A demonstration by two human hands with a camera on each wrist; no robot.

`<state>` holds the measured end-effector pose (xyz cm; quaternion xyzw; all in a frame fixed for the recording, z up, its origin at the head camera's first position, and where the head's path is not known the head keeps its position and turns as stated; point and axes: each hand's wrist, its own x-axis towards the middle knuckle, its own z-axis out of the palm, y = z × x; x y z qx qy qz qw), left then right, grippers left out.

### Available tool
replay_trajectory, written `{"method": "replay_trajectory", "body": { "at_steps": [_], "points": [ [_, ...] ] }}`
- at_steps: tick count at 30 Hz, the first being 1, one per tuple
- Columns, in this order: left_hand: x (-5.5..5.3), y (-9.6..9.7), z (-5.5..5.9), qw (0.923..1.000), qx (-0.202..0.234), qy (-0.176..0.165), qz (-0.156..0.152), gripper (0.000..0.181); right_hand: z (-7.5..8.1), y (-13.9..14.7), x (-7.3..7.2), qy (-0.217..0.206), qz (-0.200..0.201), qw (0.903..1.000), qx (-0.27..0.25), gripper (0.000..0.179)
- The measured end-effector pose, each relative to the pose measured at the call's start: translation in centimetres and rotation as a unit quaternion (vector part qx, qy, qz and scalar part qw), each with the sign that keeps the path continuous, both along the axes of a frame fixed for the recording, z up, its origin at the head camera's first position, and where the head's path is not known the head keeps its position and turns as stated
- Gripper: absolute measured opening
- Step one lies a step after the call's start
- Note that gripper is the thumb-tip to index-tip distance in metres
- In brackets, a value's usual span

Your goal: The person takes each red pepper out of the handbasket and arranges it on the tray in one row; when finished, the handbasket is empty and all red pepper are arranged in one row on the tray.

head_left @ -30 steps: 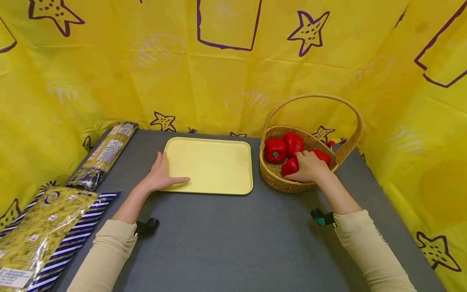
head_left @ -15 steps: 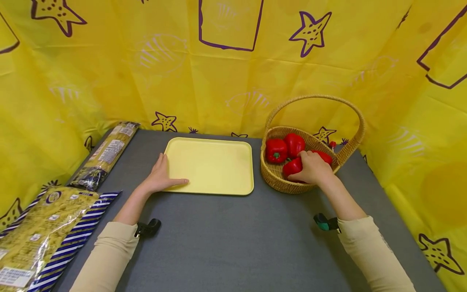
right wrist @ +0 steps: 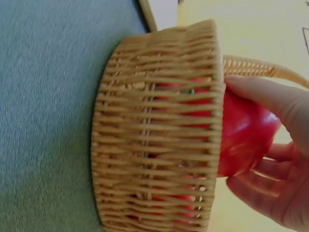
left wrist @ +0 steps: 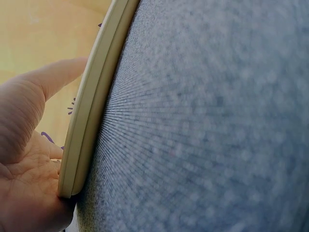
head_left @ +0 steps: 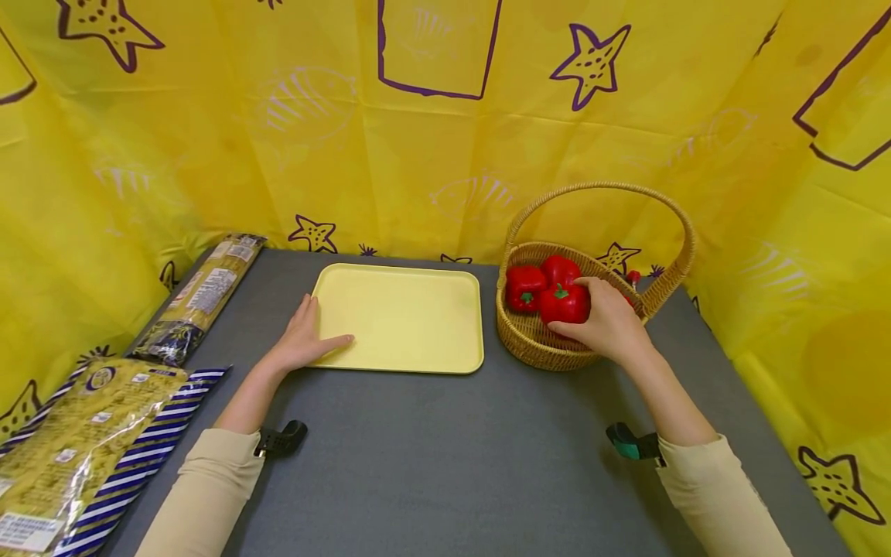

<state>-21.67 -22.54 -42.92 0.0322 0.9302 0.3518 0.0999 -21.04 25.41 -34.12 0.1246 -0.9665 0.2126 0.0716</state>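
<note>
My right hand [head_left: 614, 321] holds a red bell pepper [head_left: 562, 306], thumb on its near side and fingers over the far side. In the right wrist view this bell pepper [right wrist: 247, 133] rises above the rim of the wicker basket [right wrist: 159, 130]. Behind it in the basket sit two more red peppers, one with a green stem; something red is partly hidden by the hand. My left hand [head_left: 298, 340] rests at the left edge of the pale yellow tray [head_left: 404, 319], fingers straight along the side, thumb stretched over the near left corner.
At the left lie a long bag of pasta [head_left: 202, 298] and a wider bag [head_left: 90, 449] with blue and white stripes. The basket's tall handle [head_left: 604, 186] arches over its contents. A yellow patterned cloth [head_left: 445, 155] hangs behind the grey table [head_left: 445, 456].
My right hand has lifted slightly and drawn back to the right, turning the bell pepper so its green stem now shows. The left hand has barely moved on the tray.
</note>
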Motion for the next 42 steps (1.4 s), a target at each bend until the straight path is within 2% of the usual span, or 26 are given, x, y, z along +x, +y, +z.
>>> {"method": "replay_trajectory", "body": {
  "at_steps": [4,10,24,34,42],
  "points": [
    [0.0,-0.1,0.0,1.0,0.003,-0.003,0.003,0.111,0.3,-0.8,0.2,0.03,-0.001,0.9992,-0.028,0.077],
    [0.0,-0.2,-0.1,0.9999,0.008,0.0,0.006,0.112,0.8,-2.3,0.6,0.046,-0.007,0.997,-0.062,0.081],
    [0.1,-0.6,-0.5,0.9999,-0.003,0.015,-0.004,0.122,1.6,-7.3,0.6,0.023,0.009,0.9907,-0.134,0.081],
    [0.3,-0.3,-0.5,0.9998,0.0,0.018,0.003,0.121,0.6,-11.1,-0.5,0.01,0.056,0.9849,-0.163,0.08],
    [0.3,-0.4,-0.7,0.9997,0.006,0.016,0.015,0.12,-0.8,-13.7,-2.0,-0.021,0.081,0.9773,-0.195,0.078]
  ]
}}
